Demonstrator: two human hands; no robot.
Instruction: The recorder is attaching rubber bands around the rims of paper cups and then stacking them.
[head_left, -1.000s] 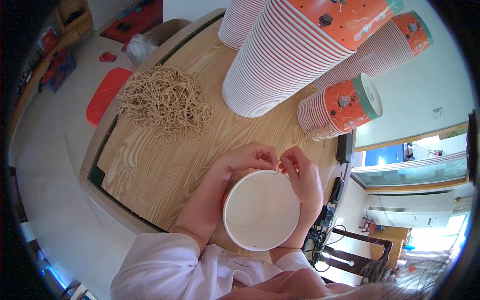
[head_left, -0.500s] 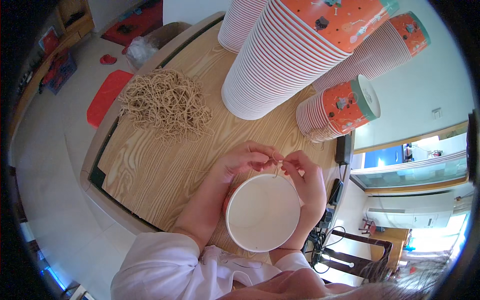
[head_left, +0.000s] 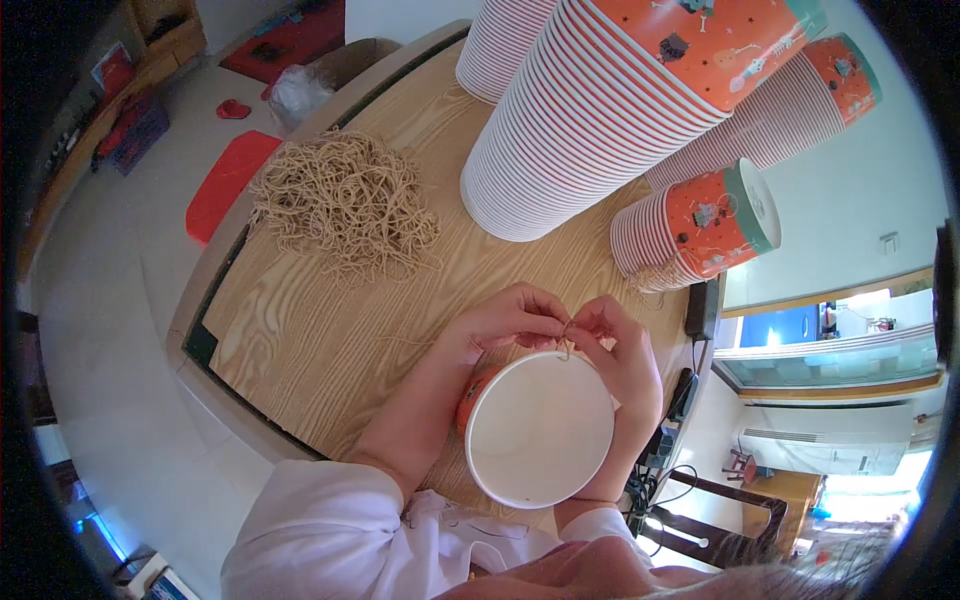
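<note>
Head: left hand (head_left: 512, 316), right hand (head_left: 622, 348) on cord (head_left: 567, 349)

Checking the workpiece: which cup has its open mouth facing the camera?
The single cup by the left hand and right hand: its white inside shows. The stacked cups show only their outsides.

We can read no words or numbers. On the tall stack (head_left: 600, 120), far off, we see printed bones and a skeleton figure; the short stack (head_left: 705, 218), at right, carries similar pictures. The near cup (head_left: 540, 430) shows a sliver of orange print, its motif unclear. The air conditioner (head_left: 815, 438), far right, bears perhaps a label, too small for us to read.
</note>
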